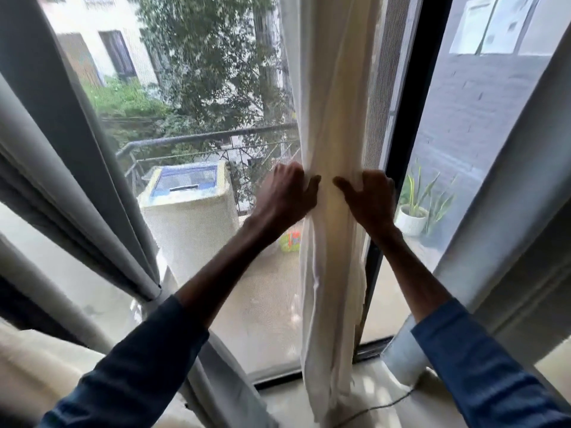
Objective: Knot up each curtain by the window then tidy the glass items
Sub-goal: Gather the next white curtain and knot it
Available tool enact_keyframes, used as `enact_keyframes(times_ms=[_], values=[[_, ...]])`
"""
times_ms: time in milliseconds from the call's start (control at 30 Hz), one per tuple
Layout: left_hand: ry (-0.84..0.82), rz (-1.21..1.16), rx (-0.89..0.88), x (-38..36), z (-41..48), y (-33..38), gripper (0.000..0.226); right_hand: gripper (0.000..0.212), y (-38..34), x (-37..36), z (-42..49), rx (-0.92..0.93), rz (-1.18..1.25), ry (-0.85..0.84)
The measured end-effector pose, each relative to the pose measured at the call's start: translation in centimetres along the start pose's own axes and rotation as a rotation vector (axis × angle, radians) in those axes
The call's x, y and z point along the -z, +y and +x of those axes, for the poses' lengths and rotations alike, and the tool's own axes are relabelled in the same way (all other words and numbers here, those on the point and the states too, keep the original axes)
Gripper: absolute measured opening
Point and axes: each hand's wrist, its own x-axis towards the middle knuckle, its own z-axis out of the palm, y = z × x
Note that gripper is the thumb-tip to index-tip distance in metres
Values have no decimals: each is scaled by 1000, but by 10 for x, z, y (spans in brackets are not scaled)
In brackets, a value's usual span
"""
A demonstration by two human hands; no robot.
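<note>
Gathering the cream curtain (332, 125), left hand (285, 196) and right hand (369, 197) pinch its sides, fingers curled; looping a knot probably comes next.

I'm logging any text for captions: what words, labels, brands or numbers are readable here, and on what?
None can be read.
Green and orange packet outside: print too blurred.
White sheets at top right: marks too small.
Washing machine: no legible label.

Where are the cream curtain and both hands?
cream curtain (332, 103): head view, gathered folds above the grip.
left hand (286, 197): head view, back of hand.
right hand (369, 199): head view, back of hand.
</note>
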Motion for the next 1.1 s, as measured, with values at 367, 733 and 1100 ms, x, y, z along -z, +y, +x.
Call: enact_keyframes(times_ms=[367, 733, 1100], values=[[106, -6, -23, -20, -9, -6, 43, 35, -11, -16, -41, 291, 9, -150], [2, -36, -12, -47, -27, -16, 40, 22, 4, -15, -82, 266, -224, -49], [-2, 5, -24, -57, -30, -25, 42, 15, 7, -15, -112, 247, -255, -39]])
